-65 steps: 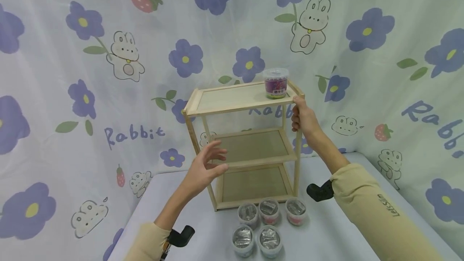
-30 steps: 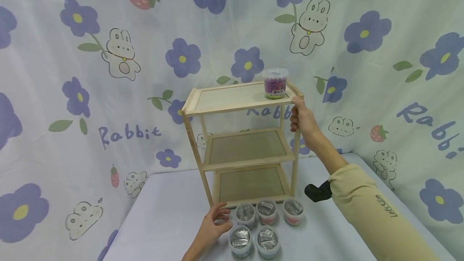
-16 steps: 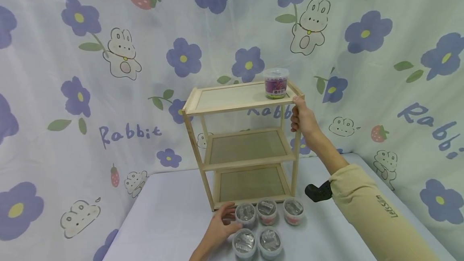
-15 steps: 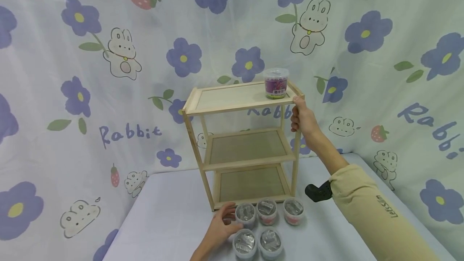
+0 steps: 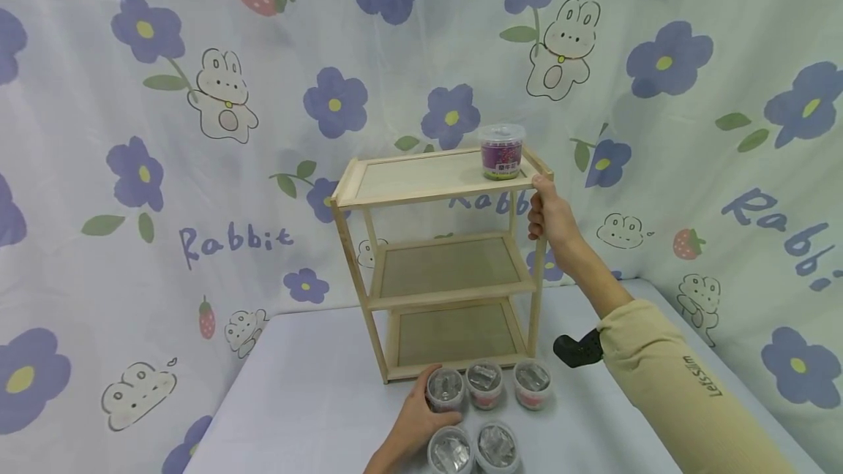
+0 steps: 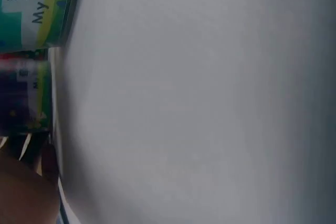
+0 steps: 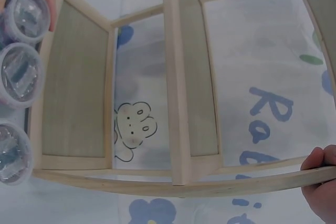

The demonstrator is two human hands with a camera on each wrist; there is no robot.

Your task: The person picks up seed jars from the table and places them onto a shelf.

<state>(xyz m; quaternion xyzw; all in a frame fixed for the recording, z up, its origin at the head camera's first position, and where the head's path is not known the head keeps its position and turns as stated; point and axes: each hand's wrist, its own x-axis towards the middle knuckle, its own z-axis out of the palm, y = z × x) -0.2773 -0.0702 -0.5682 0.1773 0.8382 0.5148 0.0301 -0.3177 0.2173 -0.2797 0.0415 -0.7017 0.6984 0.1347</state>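
My left hand (image 5: 416, 415) curls its fingers and thumb round the back-left plastic tub (image 5: 446, 386), clear-lidded with a silvery packet under the lid. In the left wrist view, the hand (image 6: 26, 195) is beside a tub with a purple and green label (image 6: 23, 95). My right hand (image 5: 553, 218) grips the right front upright of a three-tier wooden shelf (image 5: 454, 295), just under the top tier. In the right wrist view, its fingers (image 7: 313, 160) wrap that same post. A purple-labelled tub (image 5: 502, 153) stands on the top tier, near the right end.
Two pink-labelled tubs (image 5: 484, 384) stand to the right of the held one, close before the shelf. Nearer are two more tubs (image 5: 451, 450), side by side on the white tabletop (image 5: 296, 401). A rabbit-and-flower curtain (image 5: 263, 189) hangs behind.
My left hand has come down from before the shelf to the tubs and closed round the back-left one. The two nearer tubs have shifted slightly towards me and right. My right hand stays put.
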